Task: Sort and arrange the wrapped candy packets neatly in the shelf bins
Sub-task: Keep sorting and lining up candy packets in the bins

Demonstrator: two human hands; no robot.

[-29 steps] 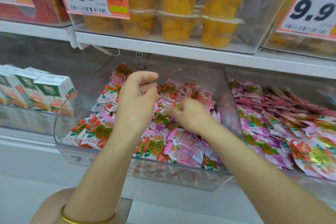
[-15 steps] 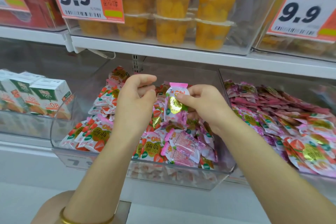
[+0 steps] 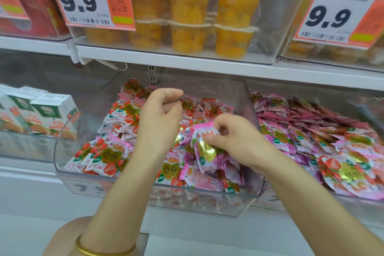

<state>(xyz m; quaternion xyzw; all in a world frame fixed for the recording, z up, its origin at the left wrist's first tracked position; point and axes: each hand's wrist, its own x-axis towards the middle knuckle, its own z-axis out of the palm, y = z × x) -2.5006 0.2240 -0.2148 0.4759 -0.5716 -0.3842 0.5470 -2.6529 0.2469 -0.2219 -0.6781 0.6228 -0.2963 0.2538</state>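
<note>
A clear middle bin (image 3: 145, 196) holds a loose pile of white-and-red strawberry candy packets (image 3: 108, 156) mixed with pink-purple ones. My right hand (image 3: 234, 139) pinches a pink-purple packet with a gold oval (image 3: 204, 146) low over the pile, right of centre. My left hand (image 3: 160, 112) hovers above the middle of the bin with its fingers curled; whether it holds a packet is hidden. The clear bin on the right (image 3: 295, 201) is filled with pink-purple packets (image 3: 311, 131) lying in overlapping rows.
Green-and-white juice cartons (image 3: 47, 114) stand in the bin to the left. The shelf above (image 3: 207, 67) carries stacked cups of yellow fruit (image 3: 187, 27) and two orange 9.9 price tags (image 3: 89, 0), (image 3: 336, 12). It overhangs the bins closely.
My right hand lifted a pink-purple packet out of the pile, held it up, then lowered it back toward the pile. My left hand stayed where it was.
</note>
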